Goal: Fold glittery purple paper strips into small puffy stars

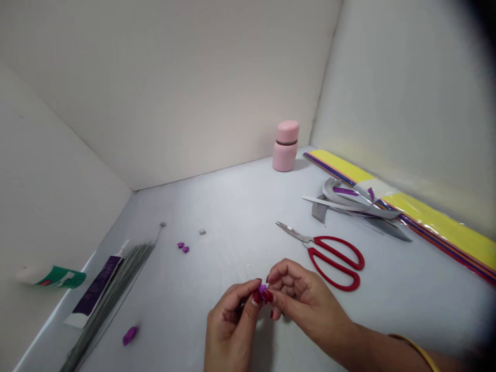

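Observation:
Low in the middle of the view, my left hand (234, 323) pinches a small purple folded paper piece (263, 291) between thumb and fingertips. My right hand (304, 297) comes from the right with its thumb and index finger closed on the same piece, so most of it is covered. Two small purple paper stars (183, 247) lie to the left on the table, near a small silver star (202, 232). Beyond my right hand, scissors with red handles (337, 261) rest with their blades slightly apart, pointing left.
Left are a bundle of thin wires (116, 294), a purple-and-white tube (98, 284), a green-and-white tube (62, 277) and a purple scrap (130, 336). A pink flask (285, 147) stands at the back. Grey strips (344, 204) overlap a packet of coloured paper (437, 209) along the right wall.

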A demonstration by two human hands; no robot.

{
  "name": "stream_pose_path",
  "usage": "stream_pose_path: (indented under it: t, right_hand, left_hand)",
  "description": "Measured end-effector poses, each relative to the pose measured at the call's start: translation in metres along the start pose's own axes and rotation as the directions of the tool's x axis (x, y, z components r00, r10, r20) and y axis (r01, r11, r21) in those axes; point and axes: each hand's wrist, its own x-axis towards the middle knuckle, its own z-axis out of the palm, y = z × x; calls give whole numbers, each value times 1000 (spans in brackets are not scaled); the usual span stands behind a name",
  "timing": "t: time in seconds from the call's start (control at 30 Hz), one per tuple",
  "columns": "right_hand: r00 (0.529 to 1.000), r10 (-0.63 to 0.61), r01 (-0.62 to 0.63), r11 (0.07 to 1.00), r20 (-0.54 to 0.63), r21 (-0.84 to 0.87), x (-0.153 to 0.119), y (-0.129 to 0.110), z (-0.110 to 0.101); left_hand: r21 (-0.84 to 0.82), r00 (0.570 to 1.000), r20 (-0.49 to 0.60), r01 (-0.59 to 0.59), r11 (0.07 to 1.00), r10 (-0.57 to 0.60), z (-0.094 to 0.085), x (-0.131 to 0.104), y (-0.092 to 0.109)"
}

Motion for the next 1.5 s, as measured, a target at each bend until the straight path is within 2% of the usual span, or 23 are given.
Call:
stream_pose_path:
  t: [0.27,0.53,0.73,0.9,1.07,1.27,1.5]
  right_hand:
    - [997,9,-10,1000,77,17,2,-3,-3]
    - [997,19,-21,1000,78,14,2,-2,-4]
    - [998,42,-42,999,50,-7,3,-2,-4]
    - [995,34,-30,998,89,-50,3,-2,-5]
    - [998,-26,31,996,56,-84,2,-1,-6]
    - [996,48,-48,999,73,6,3,-3,-5]
    - [989,113,-119,991,95,62,4,-6,-5]
  left_hand:
    - [-38,995,-29,89,995,-90,-3,2,0]
    - [-13,998,8,55,998,-55,-2,1,1]
    - [24,997,69,-26,999,24,-2,0,-1]
    - [-60,991,-65,116,991,-120,-2,2,-4]
    - [-80,990,-76,115,990,-121,-1,2,-4]
    - [-32,995,-30,95,995,-96,-1,2,-2]
    - [-84,994,-30,100,991,-103,0,2,2]
